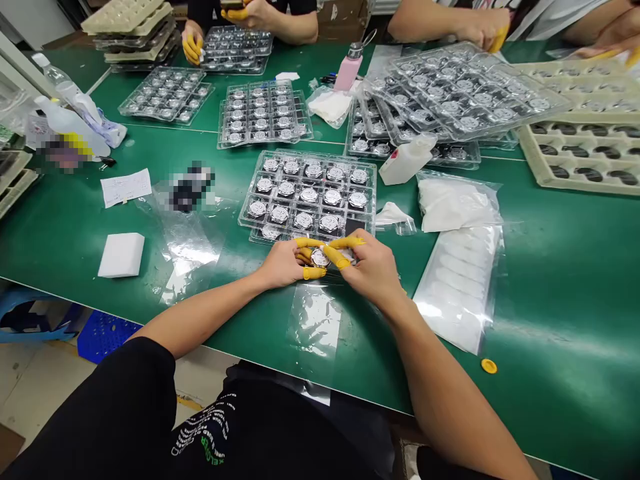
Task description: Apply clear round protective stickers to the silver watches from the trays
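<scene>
A round silver watch part [320, 258] sits between my left hand [283, 263] and my right hand [367, 267], pinched by fingertips in yellow finger cots. The fingers hide most of its rim. Just beyond my hands lies a transparent blister tray [250, 213] holding rows of similar silver parts, with a dark empty pocket [356, 227] near my right fingers. Under my wrists, a loose sheet of transparent plastic film [314, 327] lies on the green workbench [550, 347].
Several more loaded blister trays [265, 115] cover the bench's far side. Two co-workers' hands [250, 13] work there. A white foam block [121, 255], plastic bags of white pads [457, 203], a white squeeze bottle [406, 159] and a beige tray [585, 160] surround me. The bench edge runs below my arms.
</scene>
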Demonstrator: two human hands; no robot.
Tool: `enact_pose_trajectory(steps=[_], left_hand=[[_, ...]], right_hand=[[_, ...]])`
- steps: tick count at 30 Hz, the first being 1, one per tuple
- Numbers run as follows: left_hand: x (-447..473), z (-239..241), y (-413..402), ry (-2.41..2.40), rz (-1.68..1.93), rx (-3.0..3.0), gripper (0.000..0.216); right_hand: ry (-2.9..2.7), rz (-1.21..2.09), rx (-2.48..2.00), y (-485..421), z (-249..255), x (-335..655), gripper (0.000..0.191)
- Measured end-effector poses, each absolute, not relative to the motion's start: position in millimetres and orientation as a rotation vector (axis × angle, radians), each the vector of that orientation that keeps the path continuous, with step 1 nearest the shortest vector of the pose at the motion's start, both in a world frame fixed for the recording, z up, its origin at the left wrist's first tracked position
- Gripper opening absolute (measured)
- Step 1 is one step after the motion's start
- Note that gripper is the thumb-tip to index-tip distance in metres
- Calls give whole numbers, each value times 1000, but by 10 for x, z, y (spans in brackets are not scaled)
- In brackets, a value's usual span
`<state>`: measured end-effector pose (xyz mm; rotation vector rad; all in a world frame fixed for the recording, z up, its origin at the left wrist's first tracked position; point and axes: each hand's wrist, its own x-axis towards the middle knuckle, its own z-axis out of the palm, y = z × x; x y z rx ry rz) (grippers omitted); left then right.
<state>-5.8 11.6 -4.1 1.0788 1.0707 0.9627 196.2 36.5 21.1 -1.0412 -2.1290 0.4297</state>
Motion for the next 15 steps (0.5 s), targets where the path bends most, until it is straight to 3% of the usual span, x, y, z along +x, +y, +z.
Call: enact_pose_trajectory(steps=[5, 15], left_hand=[[-46, -48, 114, 1027, 962, 1093, 65], [-13, 89, 201, 1058, 904, 1146, 66]], right_hand=[[-2195, 575, -937, 360, 177, 1951, 14], [-2182, 476, -988, 414, 152, 2048, 20]])
